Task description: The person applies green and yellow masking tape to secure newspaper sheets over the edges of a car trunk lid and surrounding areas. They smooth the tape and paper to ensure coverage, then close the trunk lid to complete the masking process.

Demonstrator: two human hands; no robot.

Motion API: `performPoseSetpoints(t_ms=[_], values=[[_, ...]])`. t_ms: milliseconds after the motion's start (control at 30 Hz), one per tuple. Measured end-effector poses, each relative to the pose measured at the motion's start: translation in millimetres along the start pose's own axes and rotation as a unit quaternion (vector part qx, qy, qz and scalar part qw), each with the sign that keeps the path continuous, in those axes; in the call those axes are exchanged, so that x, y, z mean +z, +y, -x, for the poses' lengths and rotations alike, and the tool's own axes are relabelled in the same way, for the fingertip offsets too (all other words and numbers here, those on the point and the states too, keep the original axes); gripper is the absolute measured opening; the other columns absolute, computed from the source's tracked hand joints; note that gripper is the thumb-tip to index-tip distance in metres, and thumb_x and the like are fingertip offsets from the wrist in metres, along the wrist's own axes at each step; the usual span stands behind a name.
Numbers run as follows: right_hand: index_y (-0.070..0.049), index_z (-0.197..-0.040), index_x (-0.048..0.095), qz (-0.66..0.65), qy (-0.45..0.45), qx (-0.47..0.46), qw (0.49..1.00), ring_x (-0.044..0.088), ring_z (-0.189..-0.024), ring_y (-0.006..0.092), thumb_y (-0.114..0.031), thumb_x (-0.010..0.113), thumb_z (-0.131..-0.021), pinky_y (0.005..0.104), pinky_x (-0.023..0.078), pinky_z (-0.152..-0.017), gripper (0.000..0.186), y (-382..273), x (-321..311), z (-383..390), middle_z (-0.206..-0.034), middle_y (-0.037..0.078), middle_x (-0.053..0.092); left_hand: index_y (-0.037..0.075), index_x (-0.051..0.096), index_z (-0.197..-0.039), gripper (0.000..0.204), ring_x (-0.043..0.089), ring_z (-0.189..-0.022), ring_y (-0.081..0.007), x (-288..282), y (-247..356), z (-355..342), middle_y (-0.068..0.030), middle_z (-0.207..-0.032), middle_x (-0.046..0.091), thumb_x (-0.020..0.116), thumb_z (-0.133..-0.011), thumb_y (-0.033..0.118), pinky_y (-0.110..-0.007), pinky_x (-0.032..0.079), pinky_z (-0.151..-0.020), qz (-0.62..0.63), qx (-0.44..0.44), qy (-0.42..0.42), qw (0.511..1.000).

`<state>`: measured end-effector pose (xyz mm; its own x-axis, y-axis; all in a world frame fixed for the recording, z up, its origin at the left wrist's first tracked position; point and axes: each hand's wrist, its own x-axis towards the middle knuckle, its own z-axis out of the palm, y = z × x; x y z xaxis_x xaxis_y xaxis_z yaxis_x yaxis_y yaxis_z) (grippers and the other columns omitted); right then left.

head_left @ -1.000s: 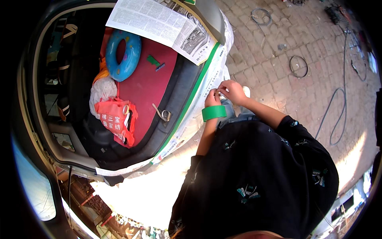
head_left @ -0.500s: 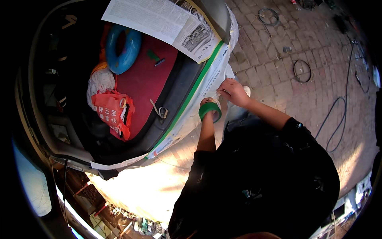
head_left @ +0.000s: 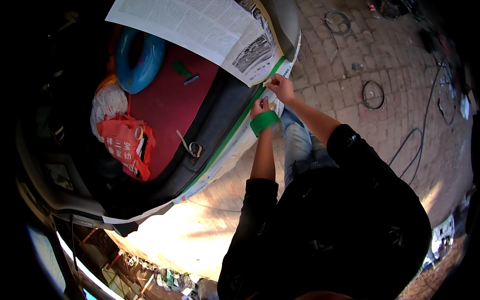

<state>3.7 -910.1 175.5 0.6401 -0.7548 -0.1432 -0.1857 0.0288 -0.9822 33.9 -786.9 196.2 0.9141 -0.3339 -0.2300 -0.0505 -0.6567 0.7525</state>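
At the car's rear opening, my right hand (head_left: 282,89) is closed in a pinch on a small pale scrap (head_left: 268,83), beside the corner of a newspaper sheet (head_left: 200,32). Just below it, my left hand (head_left: 259,106) has its fingers curled together at the taped edge; what they hold, if anything, is hidden. A roll of green tape (head_left: 265,122) hangs around my left wrist. Green tape (head_left: 231,134) runs along the sill, with white masking sheet (head_left: 239,146) hanging outside it.
Inside the cargo space lie a blue swim ring (head_left: 140,62), a red bag (head_left: 127,145) and a white bundle (head_left: 108,105) on a dark red floor panel (head_left: 175,100). A strap with a ring (head_left: 194,149) lies near the sill. Cables (head_left: 417,150) cross the brick paving (head_left: 345,120).
Both hands have moved up along the sill, toward the newspaper's corner. The right hand now pinches near that corner, and the green roll has moved with the left wrist.
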Motion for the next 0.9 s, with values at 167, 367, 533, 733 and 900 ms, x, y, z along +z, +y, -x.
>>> performPoseSetpoints(t_ms=[167,367,533,733,900], values=[[-0.001,-0.088,0.062,0.008,-0.015,0.023,1.000,0.062,-0.073,0.0089,-0.004,0.070,-0.079,0.0254,0.050,-0.068,0.012,2,6,-6,-0.078,0.004,0.066,0.002,0.069,-0.079,0.042,0.065,-0.067,-0.0272,1,12,-26,-0.0153,-0.073,0.067,0.060,-0.086,0.042,-0.037,0.048,-0.063,-0.023,-0.026,-0.022,0.999],[-0.002,-0.089,0.062,-0.044,-0.021,0.043,0.998,0.065,-0.076,0.0154,-0.005,0.070,-0.077,0.0287,0.051,-0.071,0.015,9,11,-8,-0.081,0.007,0.067,0.001,0.067,-0.072,0.049,0.063,-0.065,-0.0351,12,13,-37,-0.0188,-0.068,0.063,0.055,-0.088,0.046,-0.042,0.047,-0.059,-0.068,-0.015,-0.012,0.998],[-0.003,-0.092,0.063,-0.019,-0.029,0.039,0.999,0.062,-0.077,0.0101,-0.004,0.068,-0.081,0.0257,0.050,-0.070,0.012,5,7,-8,-0.081,0.004,0.066,0.001,0.070,-0.078,0.051,0.065,-0.068,-0.0346,19,12,-44,-0.0197,-0.070,0.064,0.053,-0.089,0.048,-0.042,0.049,-0.062,-0.041,-0.035,-0.004,0.999],[-0.005,-0.091,0.067,0.066,-0.031,-0.016,0.997,0.064,-0.080,0.0224,-0.010,0.067,-0.079,0.0328,0.050,-0.074,0.013,-8,-2,-5,-0.086,0.008,0.068,0.003,0.073,-0.080,0.050,0.068,-0.065,-0.0272,19,19,-49,-0.0149,-0.068,0.067,0.053,-0.089,0.048,-0.037,0.050,-0.062,-0.068,-0.050,-0.013,0.996],[-0.008,-0.090,0.070,0.207,0.018,-0.073,0.975,0.060,-0.084,0.0294,-0.017,0.068,-0.075,0.0391,0.048,-0.077,0.018,-28,-6,5,-0.087,0.009,0.068,0.000,0.071,-0.079,0.052,0.065,-0.066,-0.0350,16,23,-48,-0.0198,-0.069,0.064,0.051,-0.089,0.048,-0.042,0.049,-0.062,-0.057,-0.039,-0.018,0.997]])
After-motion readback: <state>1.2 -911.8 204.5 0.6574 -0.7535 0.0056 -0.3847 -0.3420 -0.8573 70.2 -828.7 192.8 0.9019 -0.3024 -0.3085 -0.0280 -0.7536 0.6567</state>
